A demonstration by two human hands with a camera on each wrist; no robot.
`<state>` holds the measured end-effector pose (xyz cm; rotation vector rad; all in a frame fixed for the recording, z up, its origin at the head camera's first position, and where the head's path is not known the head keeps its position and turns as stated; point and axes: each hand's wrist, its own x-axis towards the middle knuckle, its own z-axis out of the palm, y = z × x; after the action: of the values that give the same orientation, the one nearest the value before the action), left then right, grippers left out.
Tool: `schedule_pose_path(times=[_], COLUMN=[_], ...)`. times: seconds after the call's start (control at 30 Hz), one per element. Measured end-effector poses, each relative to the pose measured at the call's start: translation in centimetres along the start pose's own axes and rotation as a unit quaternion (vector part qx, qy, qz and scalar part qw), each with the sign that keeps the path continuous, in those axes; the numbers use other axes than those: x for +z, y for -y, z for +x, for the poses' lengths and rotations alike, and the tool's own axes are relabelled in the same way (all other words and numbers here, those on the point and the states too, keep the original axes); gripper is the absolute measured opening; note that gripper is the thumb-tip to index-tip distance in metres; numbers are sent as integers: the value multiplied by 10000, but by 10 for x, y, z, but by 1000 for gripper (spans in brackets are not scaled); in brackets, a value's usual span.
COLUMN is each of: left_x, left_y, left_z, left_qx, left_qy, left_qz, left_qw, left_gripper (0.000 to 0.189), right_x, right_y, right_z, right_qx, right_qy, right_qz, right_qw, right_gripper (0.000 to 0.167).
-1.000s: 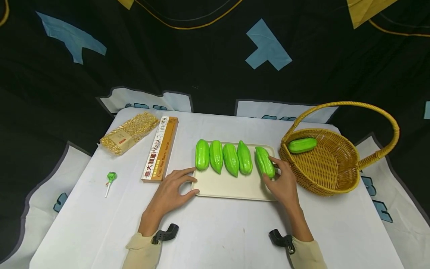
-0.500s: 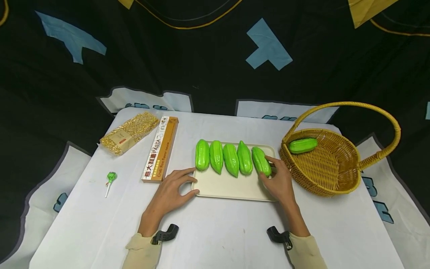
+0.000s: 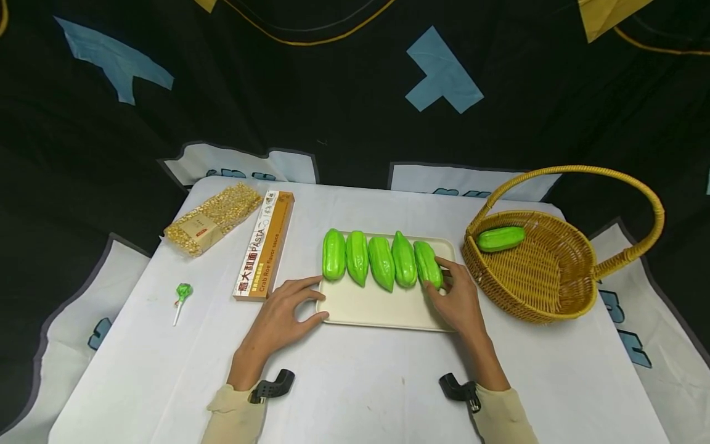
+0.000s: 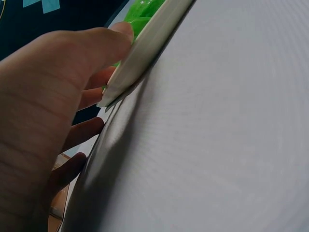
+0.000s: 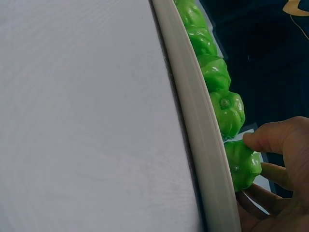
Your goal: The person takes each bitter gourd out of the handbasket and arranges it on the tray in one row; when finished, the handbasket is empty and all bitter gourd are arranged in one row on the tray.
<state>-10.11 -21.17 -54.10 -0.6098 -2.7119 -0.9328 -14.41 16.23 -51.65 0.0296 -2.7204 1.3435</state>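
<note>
On a cream rectangular tray several ridged green gourds lie side by side, lengthwise away from me. My right hand holds the rightmost ridged green gourd at its near right end, with the thumb on the near left and fingers along the right side. That gourd's lobed end shows in the right wrist view, close beside its neighbour. My left hand rests at the tray's left edge, fingers spread, thumb at the front corner. In the left wrist view the thumb overlaps the tray's rim.
A wicker basket with a tall handle stands at the right, holding one more green gourd. At the left lie a pasta box, a bag of yellow kernels and a green lollipop. Dark cloth hangs behind the white table.
My right hand has moved left with the rightmost gourd, bringing it up close to the row and more in line with it. The left hand has stayed at the tray's edge.
</note>
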Motion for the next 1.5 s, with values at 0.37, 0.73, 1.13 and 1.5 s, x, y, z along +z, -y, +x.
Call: schedule_pose_path(times=[0.37,0.73,1.13,1.5], left_x=[0,1,0,0], left_y=[2,2,0,0], left_z=[1,1,1,0], left_qx=[13,24,68,44], left_qy=[-14,-19,-52,-3], left_qz=[-16,-29,15,5], left_qw=[10000,10000,10000,10000], left_gripper=[33,34,34,34], right_x=[-1,-3,-21,-57], right_y=[3,2,13,15], right_z=[-1,-2,-6,-2], right_qx=[-41,-161,-869,-821], right_qy=[114,-14,-781,-1038], right_qz=[74,-171,87,-110], right_qw=[9999,9997,9931,9911], right_gripper=[58,57,47,48])
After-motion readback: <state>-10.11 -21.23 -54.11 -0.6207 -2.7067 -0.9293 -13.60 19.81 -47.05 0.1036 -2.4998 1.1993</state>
